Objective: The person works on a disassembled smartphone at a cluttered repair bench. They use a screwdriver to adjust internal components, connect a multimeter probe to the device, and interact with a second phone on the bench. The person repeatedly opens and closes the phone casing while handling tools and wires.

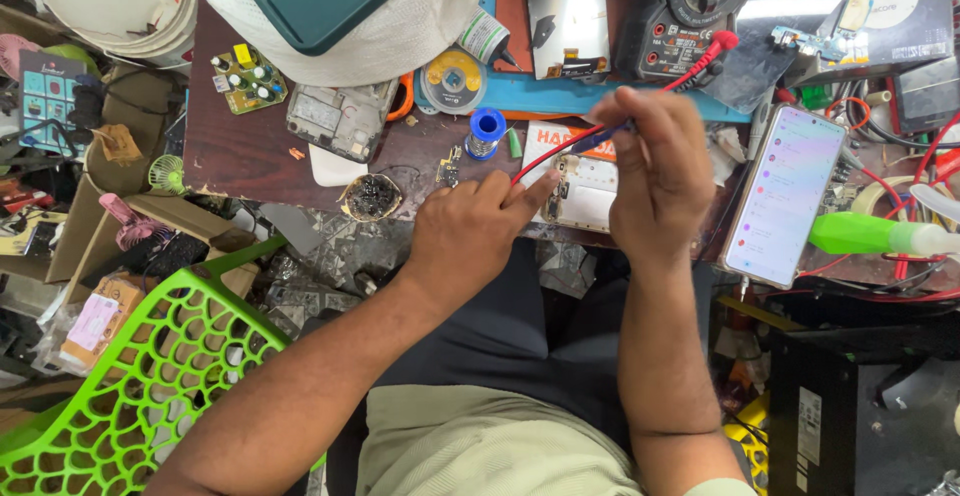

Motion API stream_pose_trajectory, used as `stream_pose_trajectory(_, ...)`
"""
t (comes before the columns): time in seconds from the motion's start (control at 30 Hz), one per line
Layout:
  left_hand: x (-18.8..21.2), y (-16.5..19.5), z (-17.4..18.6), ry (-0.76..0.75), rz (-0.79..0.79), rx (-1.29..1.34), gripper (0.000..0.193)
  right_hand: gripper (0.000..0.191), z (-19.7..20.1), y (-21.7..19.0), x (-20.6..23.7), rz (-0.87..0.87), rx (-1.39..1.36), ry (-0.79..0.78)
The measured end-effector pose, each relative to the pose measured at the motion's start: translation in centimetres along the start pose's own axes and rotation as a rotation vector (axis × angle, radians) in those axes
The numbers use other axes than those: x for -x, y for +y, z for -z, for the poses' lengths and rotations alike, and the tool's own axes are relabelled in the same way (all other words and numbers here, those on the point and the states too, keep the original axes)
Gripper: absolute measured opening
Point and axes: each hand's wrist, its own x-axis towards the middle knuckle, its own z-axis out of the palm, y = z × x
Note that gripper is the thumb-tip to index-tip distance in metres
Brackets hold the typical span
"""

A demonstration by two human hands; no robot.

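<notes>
Crowding the opened phone (583, 188): multimeter (690, 11), lit phone (784, 194)

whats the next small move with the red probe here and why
Probably lower the red probe onto the opened phone. The right hand holds it just above the board, the left hand pins the phone's edge, and its lead runs to the meter.

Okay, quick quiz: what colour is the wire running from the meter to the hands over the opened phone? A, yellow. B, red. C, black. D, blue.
B: a red wire runs from the meter down to the right hand, and on past the left hand over the opened phone.
</notes>
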Motion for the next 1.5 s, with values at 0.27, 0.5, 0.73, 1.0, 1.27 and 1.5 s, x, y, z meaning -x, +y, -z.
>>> stream_pose_trajectory(0.27,-0.1,0.0,0.3,0.000,-0.005,-0.021,0.052,0.017,-0.6,0.5,-0.1,0.018,-0.106,-0.005)
stream_pose_trajectory(0.5,-0.1,0.0,0.4,-0.010,-0.008,-0.008,0.053,0.013,-1.7,2.9,0.4,0.063,0.063,0.056)
stream_pose_trajectory(0.73,0.0,-0.1,0.3,-0.019,0.000,0.003,0.052,0.007,-1.4,2.5,0.5,0.013,-0.329,0.076)
stream_pose_trajectory(1.0,-0.1,0.0,0.5,-0.016,-0.005,-0.025,0.054,0.018,-1.2,4.0,0.6,0.213,-0.140,0.025)
stream_pose_trajectory(1.27,-0.1,0.0,0.7,-0.017,-0.011,-0.026,0.052,0.015,-1.3,3.9,1.5,0.123,-0.259,-0.010)
stream_pose_trajectory(1.5,-0.1,-0.1,0.5,0.005,-0.013,-0.038,0.050,0.029,-1.8,4.3,1.3,0.154,-0.186,0.086)
